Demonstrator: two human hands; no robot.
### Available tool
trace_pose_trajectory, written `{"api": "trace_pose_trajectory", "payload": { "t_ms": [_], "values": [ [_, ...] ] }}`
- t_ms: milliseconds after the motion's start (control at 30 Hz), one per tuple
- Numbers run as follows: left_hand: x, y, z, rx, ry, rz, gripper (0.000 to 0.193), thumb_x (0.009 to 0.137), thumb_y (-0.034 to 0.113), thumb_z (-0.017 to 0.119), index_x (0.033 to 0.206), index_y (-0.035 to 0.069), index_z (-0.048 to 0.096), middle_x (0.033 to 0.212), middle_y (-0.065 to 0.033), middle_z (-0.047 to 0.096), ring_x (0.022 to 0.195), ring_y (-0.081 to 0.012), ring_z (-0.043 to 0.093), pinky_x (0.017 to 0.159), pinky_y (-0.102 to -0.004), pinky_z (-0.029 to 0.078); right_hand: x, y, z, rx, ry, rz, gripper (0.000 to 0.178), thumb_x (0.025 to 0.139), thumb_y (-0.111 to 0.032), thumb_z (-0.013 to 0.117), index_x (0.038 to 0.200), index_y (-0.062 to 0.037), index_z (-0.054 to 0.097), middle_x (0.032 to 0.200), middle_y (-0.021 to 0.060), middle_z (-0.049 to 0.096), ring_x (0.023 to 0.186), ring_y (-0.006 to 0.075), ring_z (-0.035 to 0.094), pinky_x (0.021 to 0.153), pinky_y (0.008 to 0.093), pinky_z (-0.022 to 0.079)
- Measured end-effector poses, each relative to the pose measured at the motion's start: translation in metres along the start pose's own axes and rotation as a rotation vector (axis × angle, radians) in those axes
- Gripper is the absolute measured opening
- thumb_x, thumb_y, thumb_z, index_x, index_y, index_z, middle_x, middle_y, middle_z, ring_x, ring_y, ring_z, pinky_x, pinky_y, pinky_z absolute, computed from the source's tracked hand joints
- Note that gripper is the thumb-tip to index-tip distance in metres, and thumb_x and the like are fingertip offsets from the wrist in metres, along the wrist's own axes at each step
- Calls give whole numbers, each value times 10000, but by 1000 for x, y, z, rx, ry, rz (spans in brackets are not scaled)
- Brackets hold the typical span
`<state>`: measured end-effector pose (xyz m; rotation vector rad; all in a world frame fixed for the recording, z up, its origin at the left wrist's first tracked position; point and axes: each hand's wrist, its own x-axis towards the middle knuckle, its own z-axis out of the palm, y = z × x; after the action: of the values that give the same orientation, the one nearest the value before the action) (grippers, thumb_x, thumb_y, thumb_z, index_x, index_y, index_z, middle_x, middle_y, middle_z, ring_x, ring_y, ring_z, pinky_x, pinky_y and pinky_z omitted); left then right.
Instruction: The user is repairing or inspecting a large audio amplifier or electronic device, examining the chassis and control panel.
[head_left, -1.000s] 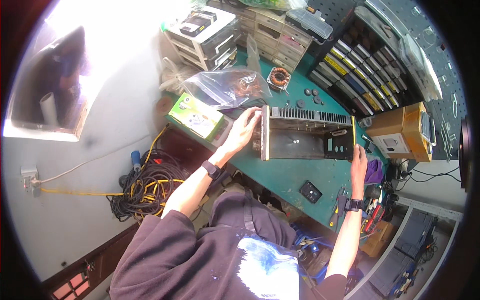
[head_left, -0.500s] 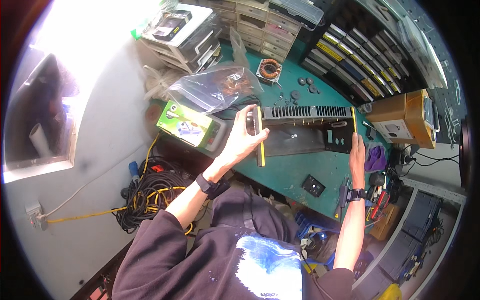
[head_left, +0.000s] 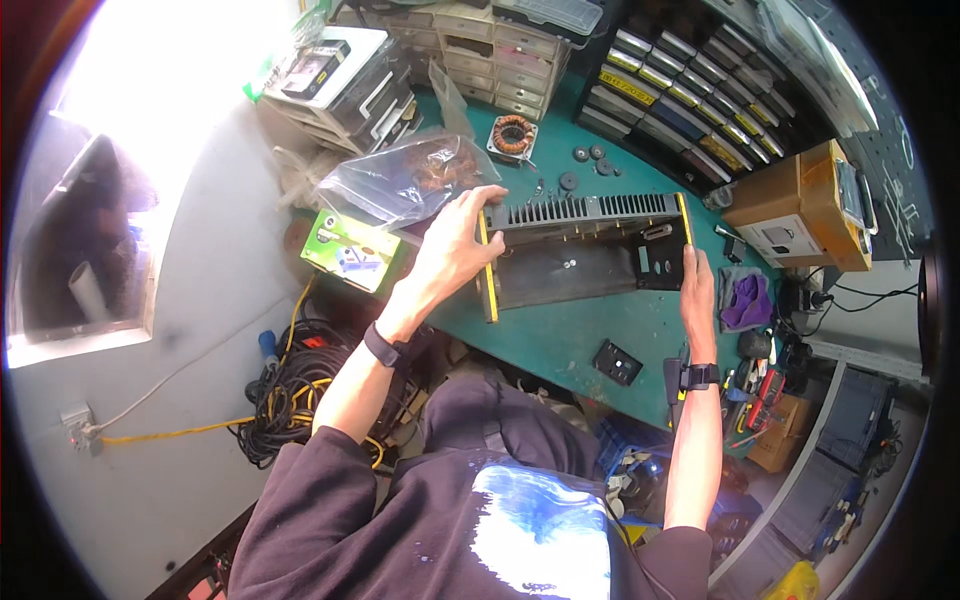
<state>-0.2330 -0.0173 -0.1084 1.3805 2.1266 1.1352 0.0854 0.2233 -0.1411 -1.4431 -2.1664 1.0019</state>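
Observation:
Between my two hands is a black metal equipment housing (head_left: 570,277), open-topped, with a finned heat sink along its far side and yellow edging at both ends. My left hand (head_left: 455,248) grips its left end, fingers over the outer side and thumb on the yellow edge. Against the right end, which has several holes and a socket, my right hand (head_left: 698,300) is pressed with its fingers nearly straight. A small black plate with holes (head_left: 618,363) lies on the bench, nearer to me than the housing. Beyond the housing are several black round knobs (head_left: 568,181).
A copper-wound ring coil (head_left: 514,134) stands at the back of the green bench (head_left: 545,345). Left are a clear plastic bag (head_left: 400,180) and a green box (head_left: 350,250). A purple cloth (head_left: 746,302), hand tools (head_left: 765,395) and a cardboard box (head_left: 790,205) sit right.
The housing has shifted slightly left in the picture and its left end has tipped, showing more of the interior. Both hands have moved with it; the whole view has shifted a little too.

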Motion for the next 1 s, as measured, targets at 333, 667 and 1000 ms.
{"api": "trace_pose_trajectory", "payload": {
  "t_ms": [333, 667, 1000],
  "values": [
    [0, 13, -1, 154, -3, 7, 544, 809, 100, 732, 1319, 111, 542, 1190, -147, 629, 1150, -355, 621, 979, -436, 519, -4, -7, 4, 66, 68, -54, 509, 1102, -444, 448, 1166, 45, 577, 884, 309, 595, 826, 483, 576, 769, 500, 468],
    [3, 18, 1, 178, -2, -35, 531, 798, 96, 745, 1300, 99, 571, 1203, -155, 657, 1164, -351, 634, 1001, -423, 507, -6, -11, 1, 56, 73, -59, 485, 1098, -444, 451, 1120, 26, 568, 883, 331, 595, 875, 545, 570, 753, 524, 461],
    [6, 11, 3, 168, -11, 7, 534, 806, 120, 739, 1308, 116, 557, 1191, -159, 655, 1173, -369, 618, 1006, -449, 493, -8, -14, -1, 61, 69, -28, 502, 1091, -458, 454, 1174, 22, 578, 923, 339, 630, 951, 552, 601, 774, 535, 472]
  ]
}}
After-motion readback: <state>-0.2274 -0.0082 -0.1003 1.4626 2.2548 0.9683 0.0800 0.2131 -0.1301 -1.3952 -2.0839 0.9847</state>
